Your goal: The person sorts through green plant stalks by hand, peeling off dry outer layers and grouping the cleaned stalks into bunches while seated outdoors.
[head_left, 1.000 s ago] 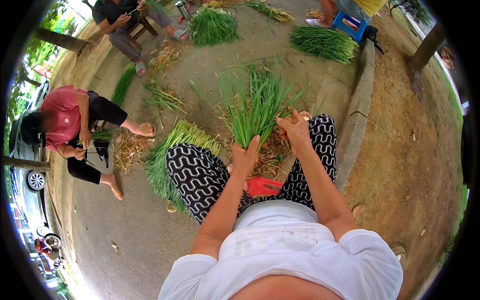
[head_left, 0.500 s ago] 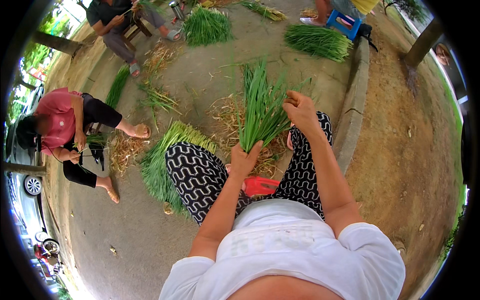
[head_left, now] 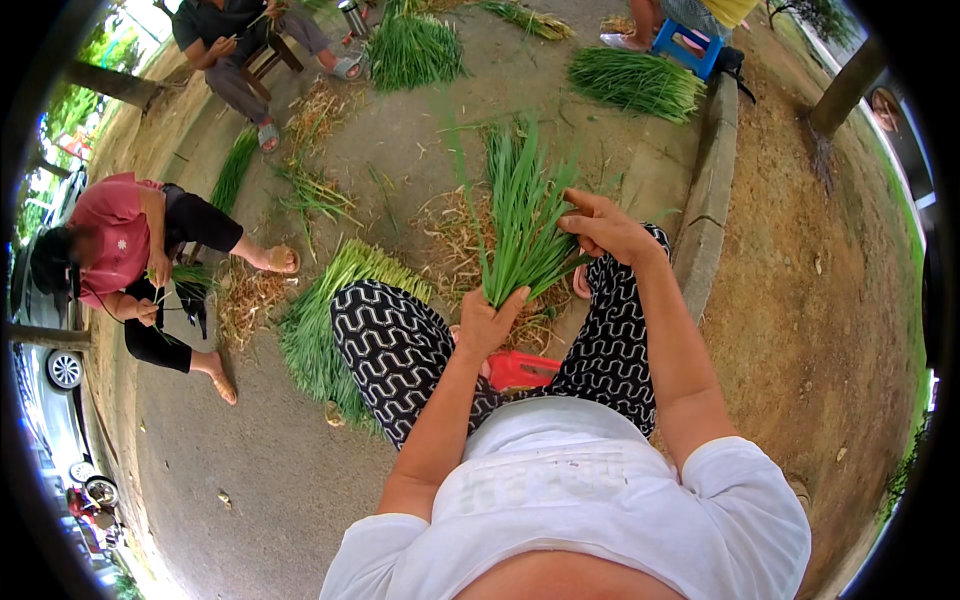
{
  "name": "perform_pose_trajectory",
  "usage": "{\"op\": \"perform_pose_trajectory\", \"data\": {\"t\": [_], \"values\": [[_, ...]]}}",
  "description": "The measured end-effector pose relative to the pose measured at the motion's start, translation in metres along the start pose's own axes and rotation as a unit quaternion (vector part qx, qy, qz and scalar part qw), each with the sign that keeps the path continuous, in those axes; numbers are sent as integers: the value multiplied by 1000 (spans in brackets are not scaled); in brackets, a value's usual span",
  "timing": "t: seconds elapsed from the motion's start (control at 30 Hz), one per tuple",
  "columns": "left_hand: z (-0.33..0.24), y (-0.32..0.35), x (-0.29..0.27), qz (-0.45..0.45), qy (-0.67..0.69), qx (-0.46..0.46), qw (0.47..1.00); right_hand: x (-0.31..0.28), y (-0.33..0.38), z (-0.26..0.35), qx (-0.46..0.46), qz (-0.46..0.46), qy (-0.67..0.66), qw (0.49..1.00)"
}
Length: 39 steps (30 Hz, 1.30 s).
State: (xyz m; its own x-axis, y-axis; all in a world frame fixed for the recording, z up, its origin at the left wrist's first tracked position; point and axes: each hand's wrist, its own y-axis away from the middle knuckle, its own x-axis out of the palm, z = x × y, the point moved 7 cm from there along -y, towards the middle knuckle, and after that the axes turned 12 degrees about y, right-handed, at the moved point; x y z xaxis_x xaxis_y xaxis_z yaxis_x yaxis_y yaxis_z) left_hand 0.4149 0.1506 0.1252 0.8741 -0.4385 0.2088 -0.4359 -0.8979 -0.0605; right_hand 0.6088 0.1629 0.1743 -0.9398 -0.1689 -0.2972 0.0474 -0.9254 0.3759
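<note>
A bunch of long, flat-leaved green chives fans up and away from my left hand, which is closed around its lower end between my knees. To its right is my right hand, with fingers apart and bent, the tips by the edge of the leaves. Whether a single leaf lies between those fingertips is too small to see. Beyond the bunch, dry brown leaf scraps litter the ground. Beside my left knee lies a large pile of chives, its pale stalk ends facing away from me.
A red plastic stool shows beneath me. A stone kerb and bare soil run along the right. At left, a person in a pink top handles stalks. More chive piles lie ahead, near other people and a blue stool.
My right hand has moved slightly down and left against the leaves, its fingers spreading from a pinch. My left hand keeps its hold on the bunch.
</note>
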Motion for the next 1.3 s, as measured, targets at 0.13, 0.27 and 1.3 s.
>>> {"op": "perform_pose_trajectory", "data": {"t": [0.13, 0.27, 1.3], "values": [[-4, -1, -2, 5, -76, 27, 997, 6, 1, -2, -25, 25, -52, 998], [-12, -1, 0, -4, -86, 6, 996, 3, 4, -1, -39, 7, -49, 998], [16, -4, -35, -194, 124, -108, 967, -59, 52, 3, -154, -410, -209, 874]]}}
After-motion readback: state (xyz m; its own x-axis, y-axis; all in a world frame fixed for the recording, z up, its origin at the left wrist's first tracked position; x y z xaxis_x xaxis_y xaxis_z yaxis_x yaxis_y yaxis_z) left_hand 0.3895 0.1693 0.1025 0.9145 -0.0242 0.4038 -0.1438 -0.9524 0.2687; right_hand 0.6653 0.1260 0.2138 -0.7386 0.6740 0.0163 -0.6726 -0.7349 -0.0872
